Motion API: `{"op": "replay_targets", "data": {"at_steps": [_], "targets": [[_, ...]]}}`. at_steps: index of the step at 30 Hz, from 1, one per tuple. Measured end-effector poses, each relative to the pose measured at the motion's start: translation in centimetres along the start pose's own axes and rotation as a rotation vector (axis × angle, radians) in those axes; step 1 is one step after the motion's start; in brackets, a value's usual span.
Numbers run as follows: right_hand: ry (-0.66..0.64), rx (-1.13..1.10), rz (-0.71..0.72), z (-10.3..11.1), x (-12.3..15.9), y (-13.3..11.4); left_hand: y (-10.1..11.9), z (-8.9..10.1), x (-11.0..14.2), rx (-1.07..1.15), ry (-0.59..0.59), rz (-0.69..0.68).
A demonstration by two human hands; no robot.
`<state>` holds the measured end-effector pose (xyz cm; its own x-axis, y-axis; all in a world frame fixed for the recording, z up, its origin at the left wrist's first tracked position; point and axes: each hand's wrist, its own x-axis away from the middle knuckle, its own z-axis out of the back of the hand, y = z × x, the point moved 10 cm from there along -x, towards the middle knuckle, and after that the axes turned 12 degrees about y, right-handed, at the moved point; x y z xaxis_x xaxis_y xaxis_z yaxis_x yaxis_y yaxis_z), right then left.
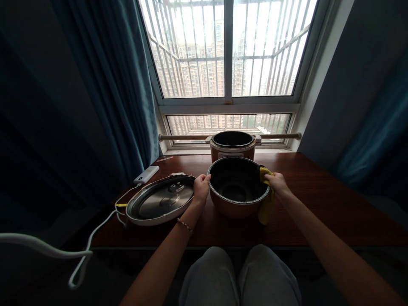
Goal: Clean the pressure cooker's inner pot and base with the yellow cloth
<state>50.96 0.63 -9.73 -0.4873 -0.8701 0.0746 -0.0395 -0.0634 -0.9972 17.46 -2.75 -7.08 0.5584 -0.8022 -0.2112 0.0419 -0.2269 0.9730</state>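
A dark-lined inner pot (237,210) with a bright metal rim is in front of me, its opening tipped toward me. My left hand (201,187) grips the rim on the left side, fingers closed. On the right, my right hand (276,182) is closed on a yellow cloth (265,210) that is folded over the rim, with part of it hanging down outside. Behind the pot stands the brown cooker body (216,153) with side handles and a dark opening. Left of my left hand, the round lid (165,202) lies with its metallic inner face up.
Everything rests on a reddish-brown wooden table (318,195). At the left edge lies a white power strip (146,174) with a white cord (92,238) trailing off. A wooden rod (188,137) crosses before the barred window (197,55). Blue curtains (121,85) hang at the left.
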Motion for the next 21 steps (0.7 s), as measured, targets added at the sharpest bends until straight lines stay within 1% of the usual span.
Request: {"op": "replay_targets", "data": {"at_steps": [2, 4, 10, 15, 21], "targets": [[0.001, -0.005, -0.001, -0.2, 0.1, 0.1, -0.2, 0.3, -0.1, -0.002, 0.000, 0.001], [-0.005, -0.003, -0.008, -0.1, 0.5, 0.4, -0.4, 0.8, 0.4, -0.004, -0.007, 0.006], [-0.025, 0.030, -0.033, 1.4, 2.0, 1.7, -1.3, 2.3, 3.2, -0.018, -0.039, 0.046], [-0.021, 0.059, -0.043, 2.5, 2.3, 2.6, -1.8, 2.6, 5.2, -0.026, -0.054, 0.063], [-0.016, 0.074, -0.045, 3.0, 2.7, 3.0, -2.2, 2.6, 6.2, -0.029, -0.056, 0.067]]}}
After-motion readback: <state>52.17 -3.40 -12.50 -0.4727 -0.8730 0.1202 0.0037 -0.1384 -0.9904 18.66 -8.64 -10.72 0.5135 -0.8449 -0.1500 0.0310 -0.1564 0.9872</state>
